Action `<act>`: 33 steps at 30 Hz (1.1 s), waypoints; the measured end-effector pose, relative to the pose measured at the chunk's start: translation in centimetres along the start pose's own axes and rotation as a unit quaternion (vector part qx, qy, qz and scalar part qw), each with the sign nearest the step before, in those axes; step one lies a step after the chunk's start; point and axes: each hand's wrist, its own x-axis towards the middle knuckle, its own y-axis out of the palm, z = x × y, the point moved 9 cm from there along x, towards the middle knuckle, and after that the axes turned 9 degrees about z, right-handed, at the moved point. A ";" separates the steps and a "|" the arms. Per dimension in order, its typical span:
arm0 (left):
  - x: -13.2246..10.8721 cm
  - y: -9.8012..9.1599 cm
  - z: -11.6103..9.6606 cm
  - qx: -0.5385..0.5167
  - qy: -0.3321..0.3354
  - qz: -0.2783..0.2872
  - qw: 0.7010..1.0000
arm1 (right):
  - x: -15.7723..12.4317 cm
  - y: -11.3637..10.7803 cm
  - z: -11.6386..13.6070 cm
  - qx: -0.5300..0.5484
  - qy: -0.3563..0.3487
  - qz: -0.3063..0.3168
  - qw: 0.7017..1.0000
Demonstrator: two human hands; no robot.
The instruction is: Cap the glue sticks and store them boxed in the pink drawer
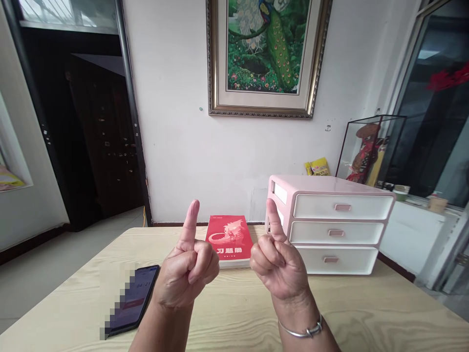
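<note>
My left hand (188, 266) is raised over the table, its index finger pointing up and the other fingers curled into the palm. To the right of it, my right hand (281, 266) makes the same shape, with a silver bangle (306, 333) on the wrist. Nothing shows in either hand. Between and behind them a red book (230, 237) with white lettering lies on the table; the hands overlap its edges in view. Just behind my right hand stands a pink and white drawer box (339, 232) with three closed drawers, partly covered by that hand.
A phone (134, 303), partly pixelated, lies on the light wooden table (227, 313) at the left. Behind the drawer box are a yellow packet (318, 166) and a glass case (372, 151) with a figure. A framed peacock picture (262, 102) hangs on the wall. A dark doorway (98, 146) is at left.
</note>
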 end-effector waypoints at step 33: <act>-2.8 -10.1 5.6 0.116 -0.112 -0.258 0.953 | -0.4 -9.2 -5.2 0.002 0.042 -0.184 0.982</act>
